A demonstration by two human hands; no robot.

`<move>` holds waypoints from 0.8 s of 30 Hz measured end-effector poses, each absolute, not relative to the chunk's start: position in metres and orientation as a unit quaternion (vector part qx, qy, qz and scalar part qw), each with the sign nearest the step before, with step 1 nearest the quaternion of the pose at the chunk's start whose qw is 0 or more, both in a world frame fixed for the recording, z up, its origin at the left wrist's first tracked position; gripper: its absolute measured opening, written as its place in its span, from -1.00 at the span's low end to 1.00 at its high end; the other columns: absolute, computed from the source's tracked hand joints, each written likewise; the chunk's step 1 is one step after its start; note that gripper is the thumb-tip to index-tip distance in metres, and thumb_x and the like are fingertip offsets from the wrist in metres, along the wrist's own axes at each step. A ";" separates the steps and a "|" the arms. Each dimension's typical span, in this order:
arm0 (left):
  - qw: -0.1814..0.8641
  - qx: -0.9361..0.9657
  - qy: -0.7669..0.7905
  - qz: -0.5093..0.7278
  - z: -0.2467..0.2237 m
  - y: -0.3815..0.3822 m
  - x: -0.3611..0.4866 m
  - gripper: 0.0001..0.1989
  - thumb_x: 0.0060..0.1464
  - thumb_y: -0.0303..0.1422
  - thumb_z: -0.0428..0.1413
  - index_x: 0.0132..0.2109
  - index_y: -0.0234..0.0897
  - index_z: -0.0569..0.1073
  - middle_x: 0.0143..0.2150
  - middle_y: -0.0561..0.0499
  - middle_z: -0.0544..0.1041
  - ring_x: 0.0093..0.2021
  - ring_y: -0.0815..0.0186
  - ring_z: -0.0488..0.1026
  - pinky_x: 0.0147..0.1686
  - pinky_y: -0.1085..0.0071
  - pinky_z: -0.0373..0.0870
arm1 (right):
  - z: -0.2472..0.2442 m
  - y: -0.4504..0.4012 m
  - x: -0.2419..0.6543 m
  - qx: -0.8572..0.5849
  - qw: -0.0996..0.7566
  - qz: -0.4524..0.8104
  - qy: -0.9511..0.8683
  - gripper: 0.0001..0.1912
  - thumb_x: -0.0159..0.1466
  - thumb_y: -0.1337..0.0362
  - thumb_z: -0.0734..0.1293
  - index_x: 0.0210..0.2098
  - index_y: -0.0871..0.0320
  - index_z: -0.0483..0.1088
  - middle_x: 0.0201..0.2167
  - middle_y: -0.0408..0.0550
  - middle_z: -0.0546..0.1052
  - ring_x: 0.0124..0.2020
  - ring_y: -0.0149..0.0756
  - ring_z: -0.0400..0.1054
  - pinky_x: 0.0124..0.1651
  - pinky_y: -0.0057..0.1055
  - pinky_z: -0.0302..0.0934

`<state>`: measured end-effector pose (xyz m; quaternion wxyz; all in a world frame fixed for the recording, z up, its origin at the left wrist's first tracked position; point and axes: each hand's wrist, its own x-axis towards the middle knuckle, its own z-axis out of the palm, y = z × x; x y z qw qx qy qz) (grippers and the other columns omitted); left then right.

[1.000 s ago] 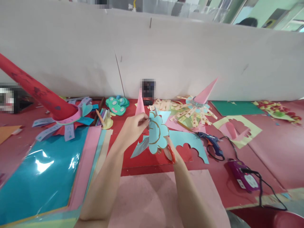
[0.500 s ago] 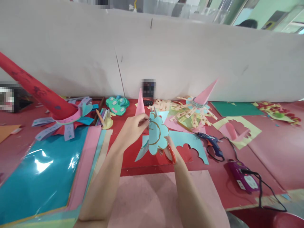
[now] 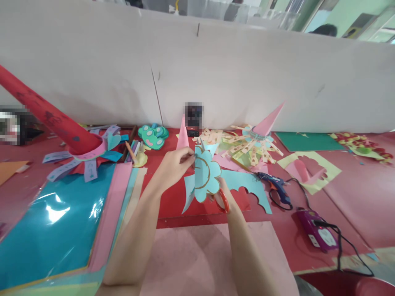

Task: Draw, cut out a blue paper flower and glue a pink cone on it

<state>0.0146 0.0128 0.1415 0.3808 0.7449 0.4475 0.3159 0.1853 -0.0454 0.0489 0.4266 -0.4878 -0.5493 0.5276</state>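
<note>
A light blue paper flower (image 3: 208, 174) with a drawn brown outline and scalloped edge is held up over the table. My left hand (image 3: 179, 162) pinches its upper left side between thumb and fingers. Behind the paper, my right hand (image 3: 222, 187) is mostly hidden, closed on scissors (image 3: 224, 201) with red-orange handles. The scissor tips show just above the flower's top edge. A loose flap of the same blue paper (image 3: 188, 195) hangs at the lower left.
Blue offcuts (image 3: 247, 183) lie on red paper. To the right are a glue gun (image 3: 276, 187) and a purple power box (image 3: 316, 230) with black cords. A red cone hat (image 3: 61, 123) stands left, near teal sheets (image 3: 58, 222); a pink cone hat (image 3: 267, 123) stands behind.
The blue paper has turned slightly, and its hanging flap has swung a little to the right. Both hands keep nearly the same place and grip.
</note>
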 end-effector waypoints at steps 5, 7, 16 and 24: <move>0.390 0.736 0.449 0.323 0.142 0.013 0.014 -0.83 0.14 -0.27 -0.01 -0.29 -0.25 0.42 -0.27 0.00 0.57 -0.22 0.24 0.53 -0.20 0.36 0.41 | 0.052 -0.047 0.182 -0.470 0.456 0.532 -0.536 -0.66 0.17 0.05 0.25 -0.60 0.10 0.14 -0.82 -0.32 0.13 -0.78 -0.51 0.01 -0.67 -0.50 -0.01; 0.389 0.736 0.450 0.323 0.142 0.012 0.014 -0.83 0.14 -0.28 -0.01 -0.29 -0.25 0.41 -0.26 0.00 0.57 -0.22 0.24 0.52 -0.20 0.36 0.41 | 0.054 -0.047 0.182 -0.472 0.456 0.532 -0.535 -0.67 0.17 0.06 0.24 -0.60 0.10 0.14 -0.82 -0.32 0.13 -0.78 -0.51 0.01 -0.67 -0.50 -0.01; 0.380 0.738 0.456 0.322 0.141 0.016 0.010 -0.83 0.14 -0.29 0.00 -0.24 -0.24 0.45 -0.24 -0.01 0.57 -0.20 0.24 0.52 -0.18 0.36 0.40 | 0.063 -0.048 0.180 -0.487 0.432 0.543 -0.530 -0.59 0.21 -0.03 0.21 -0.58 0.09 0.07 -0.84 -0.35 0.11 -0.81 -0.53 0.00 -0.70 -0.51 -0.04; 0.359 0.744 0.461 0.322 0.143 0.016 0.007 -0.83 0.14 -0.28 -0.01 -0.29 -0.24 0.42 -0.31 0.03 0.55 -0.26 0.28 0.51 -0.25 0.43 0.36 | 0.068 -0.050 0.179 -0.496 0.429 0.563 -0.503 -0.63 0.19 0.05 0.26 -0.59 0.09 0.09 -0.83 -0.37 0.07 -0.82 -0.54 -0.01 -0.71 -0.52 -0.07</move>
